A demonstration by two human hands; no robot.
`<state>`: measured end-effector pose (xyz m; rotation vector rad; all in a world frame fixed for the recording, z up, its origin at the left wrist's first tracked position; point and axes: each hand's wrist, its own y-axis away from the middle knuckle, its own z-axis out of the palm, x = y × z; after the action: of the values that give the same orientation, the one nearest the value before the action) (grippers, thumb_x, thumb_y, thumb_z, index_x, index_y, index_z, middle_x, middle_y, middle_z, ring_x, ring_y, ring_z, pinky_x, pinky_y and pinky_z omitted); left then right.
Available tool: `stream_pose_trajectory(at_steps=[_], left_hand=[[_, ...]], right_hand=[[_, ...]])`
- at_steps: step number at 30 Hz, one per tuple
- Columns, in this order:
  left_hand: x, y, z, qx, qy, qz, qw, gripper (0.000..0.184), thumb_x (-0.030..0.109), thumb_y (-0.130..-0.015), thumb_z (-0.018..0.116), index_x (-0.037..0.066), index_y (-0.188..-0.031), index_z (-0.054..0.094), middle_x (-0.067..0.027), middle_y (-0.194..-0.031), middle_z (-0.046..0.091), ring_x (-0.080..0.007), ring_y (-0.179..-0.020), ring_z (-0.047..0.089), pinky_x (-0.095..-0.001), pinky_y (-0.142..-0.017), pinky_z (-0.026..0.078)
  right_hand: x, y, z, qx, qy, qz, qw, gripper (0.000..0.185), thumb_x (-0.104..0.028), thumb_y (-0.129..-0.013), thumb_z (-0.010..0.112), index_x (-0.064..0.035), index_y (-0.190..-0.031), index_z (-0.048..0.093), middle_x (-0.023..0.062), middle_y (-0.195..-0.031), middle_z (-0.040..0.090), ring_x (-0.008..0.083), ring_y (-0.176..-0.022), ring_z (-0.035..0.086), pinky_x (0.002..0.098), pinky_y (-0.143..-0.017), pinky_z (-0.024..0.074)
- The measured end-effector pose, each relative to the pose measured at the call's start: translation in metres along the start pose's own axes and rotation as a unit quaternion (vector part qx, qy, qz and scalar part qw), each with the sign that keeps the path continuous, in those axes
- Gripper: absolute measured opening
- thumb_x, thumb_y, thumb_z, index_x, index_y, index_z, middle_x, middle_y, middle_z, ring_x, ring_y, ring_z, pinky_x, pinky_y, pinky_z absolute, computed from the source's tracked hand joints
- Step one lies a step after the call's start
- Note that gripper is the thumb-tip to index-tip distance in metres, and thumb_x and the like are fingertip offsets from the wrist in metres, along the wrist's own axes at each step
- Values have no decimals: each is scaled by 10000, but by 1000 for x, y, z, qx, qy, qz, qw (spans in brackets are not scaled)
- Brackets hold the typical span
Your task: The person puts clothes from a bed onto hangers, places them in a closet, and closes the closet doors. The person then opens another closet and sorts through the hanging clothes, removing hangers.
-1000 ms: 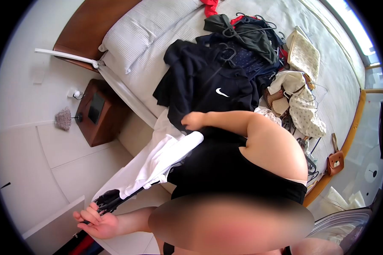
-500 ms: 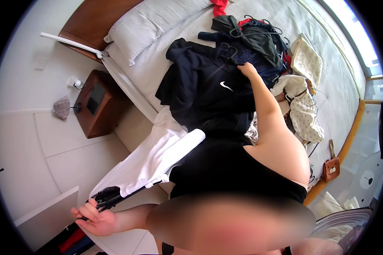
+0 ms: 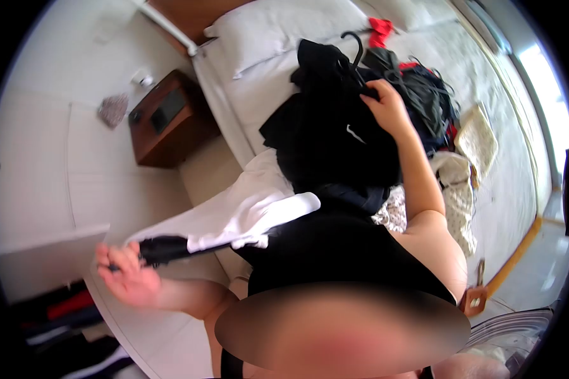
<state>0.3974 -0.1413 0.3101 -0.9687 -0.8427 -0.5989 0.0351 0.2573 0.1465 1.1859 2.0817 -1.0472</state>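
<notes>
Bedroom walls and a bed [image 3: 502, 164] fill our tilted, round-edged view, with a pillow [image 3: 253, 35] near 12 o'clock and a wooden bedside cabinet [image 3: 171, 136] at 10. On the bed, at 1 o'clock, is a dark sweatshirt [image 3: 325, 142] with a small white swoosh. A black hanger [image 3: 361, 49] shows its hook beyond the collar.

Our right hand [image 3: 385, 104], between 1 and 2 o'clock, grips the sweatshirt near that hook, fingers curled into the cloth. We judge this spot handy because the hanger stiffens the neckline while the body hangs loose.

At 8 o'clock our left hand [image 3: 129, 275] is turned palm up, its fingers bent around the ends of dark hangers [image 3: 164, 249]; blur hides the exact hold. From them a white garment [image 3: 259, 221] stretches towards the centre, probably held out sideways so that it clears our other arm.

Around us, tangled dark clothes [image 3: 430, 101] lie at 2 o'clock, crowding the right hand, with a red cloth [image 3: 380, 31] at 1. A cream printed garment [image 3: 455, 196] is at 3, partly behind our upper arm, and a brown pouch [image 3: 474, 303] at 4. Beyond the left hand, stored clothes [image 3: 63, 316] show at 8. A blurred oval covers 6 o'clock.
</notes>
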Motion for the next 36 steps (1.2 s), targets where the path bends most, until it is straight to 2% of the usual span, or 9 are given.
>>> stream_pose_trajectory(at_steps=[5, 8, 11, 18, 27, 28, 29, 34, 36], left_hand=[[6, -1, 20, 71, -82, -3, 994, 708, 474, -995, 312, -121, -1379, 313, -203, -993, 619, -263, -950, 580, -410, -921, 448], [15, 1, 30, 24, -171, -29, 985, 837, 600, -952, 321, -86, -1430, 271, -285, -1378, 442, -333, -1279, 460, -386, -1034, 362], [20, 6, 45, 28, -214, -18, 976, 944, 693, -922, 259, -90, -1449, 232, -293, -1471, 310, -357, -1382, 315, -399, -1098, 275], [36, 12, 61, 41, -240, 46, 969, 999, 770, -868, 266, -61, -1417, 347, -241, -1464, 363, -355, -1376, 335, -469, -1114, 243], [49, 12, 79, 108, -346, 114, 925, 933, 680, -936, 192, -116, -1408, 311, -280, -1457, 347, -334, -1393, 312, -407, -1114, 246], [45, 14, 74, 99, -319, 149, 931, 725, 506, -999, 322, -117, -1369, 361, -255, -1398, 435, -313, -1354, 375, -435, -1107, 290], [46, 18, 80, 128, -295, 102, 942, 889, 626, -932, 378, -113, -1417, 274, -222, -1487, 330, -347, -1393, 291, -449, -1150, 166], [66, 39, 80, 255, -276, 115, 919, 838, 579, -963, 354, -104, -1435, 236, -261, -1491, 293, -342, -1391, 298, -440, -1132, 213], [69, 53, 60, 292, -170, 136, 931, 648, 406, -1001, 434, -76, -1411, 297, -201, -1330, 494, -235, -1224, 489, -338, -1028, 348]], right_hand=[[-136, -70, -30, -27, -12, -236, 971, 242, -9, -801, 679, 11, -1028, 599, 91, -948, 612, 195, -928, 580, 281, -840, 445], [-192, -106, -44, -27, -43, -358, 932, 237, 33, -832, 632, 18, -1067, 606, 57, -1008, 610, 144, -967, 573, 250, -874, 432], [-238, -121, -48, -65, -126, -412, 900, 270, 97, -841, 575, 70, -1110, 576, 98, -1049, 607, 175, -986, 582, 246, -890, 439], [-339, -94, 1, -171, -115, -536, 819, 297, 122, -794, 555, 62, -1084, 576, 105, -1009, 594, 180, -953, 580, 252, -854, 435], [-351, -41, 88, -262, -175, -620, 718, 394, 35, -685, 635, -16, -1071, 577, 137, -1002, 577, 356, -861, 604, 394, -711, 512], [-350, -36, 92, -285, -186, -623, 704, 402, 35, -680, 633, -9, -1076, 573, 139, -1021, 569, 360, -859, 602, 400, -708, 512], [-350, -31, 96, -300, -180, -634, 690, 408, 36, -676, 632, -12, -1076, 571, 131, -1028, 556, 356, -853, 601, 403, -704, 513], [-386, 10, 120, -369, -182, -666, 622, 363, 37, -679, 633, -15, -1032, 566, 108, -977, 533, 342, -773, 603, 404, -653, 503], [-401, 17, 132, -398, -193, -673, 593, 362, 31, -685, 638, -18, -1037, 568, 109, -972, 538, 345, -776, 602, 407, -659, 493]])
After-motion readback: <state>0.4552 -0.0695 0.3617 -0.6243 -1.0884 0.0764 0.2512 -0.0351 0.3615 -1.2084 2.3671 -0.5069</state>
